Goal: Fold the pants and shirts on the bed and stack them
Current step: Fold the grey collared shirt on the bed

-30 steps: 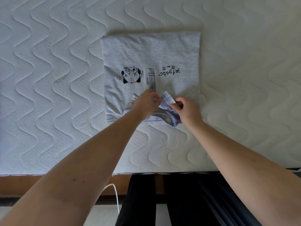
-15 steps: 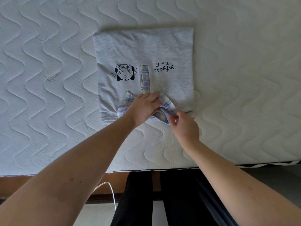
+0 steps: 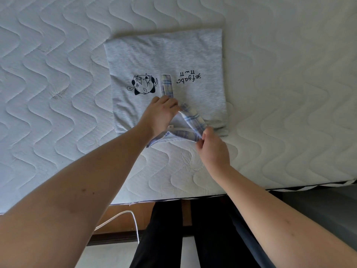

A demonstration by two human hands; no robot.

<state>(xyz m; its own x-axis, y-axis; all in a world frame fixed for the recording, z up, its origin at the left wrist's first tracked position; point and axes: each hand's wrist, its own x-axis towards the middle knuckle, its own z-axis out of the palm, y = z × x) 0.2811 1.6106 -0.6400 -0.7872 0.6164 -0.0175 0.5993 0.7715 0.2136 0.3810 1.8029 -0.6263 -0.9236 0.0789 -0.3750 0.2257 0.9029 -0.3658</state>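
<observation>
1. Left hand (image 3: 161, 115): centre of the frame, fingers curled down onto the plaid collar (image 3: 190, 120) where it meets the plaid placket strip (image 3: 166, 86); it appears to grip or pin the cloth there, though the fingertips are hidden.
2. Right hand (image 3: 211, 146): just right of centre, thumb and fingers pinching the right tip of the collar and lifting it slightly off the bed.
3. Grey shirt (image 3: 164, 55): upper centre of the frame, lying on the white quilted mattress (image 3: 58, 93). Folded to a near-square panel, edges fairly straight, neck end toward the bottom of the frame. Light heather grey; black cartoon print (image 3: 143, 85) left of the placket, black lettering (image 3: 188, 78) right of it, both upside down to the viewer.
4. Collar: pale blue-and-white plaid, spread open in a V, a white neck tape showing across the opening; its left tip juts past the shirt's lower edge onto the mattress.
5. Risk, judged: a pull on the right collar tip may drag the soft knit and skew the squared fold, since only one hand holds it down.
6. Risk, judged: collar points left uneven would make a lump, so anything stacked on top could sit tilted.
7. Other items: a white cable (image 3: 123, 215) on the floor, lower centre, below the bed's edge.
</observation>
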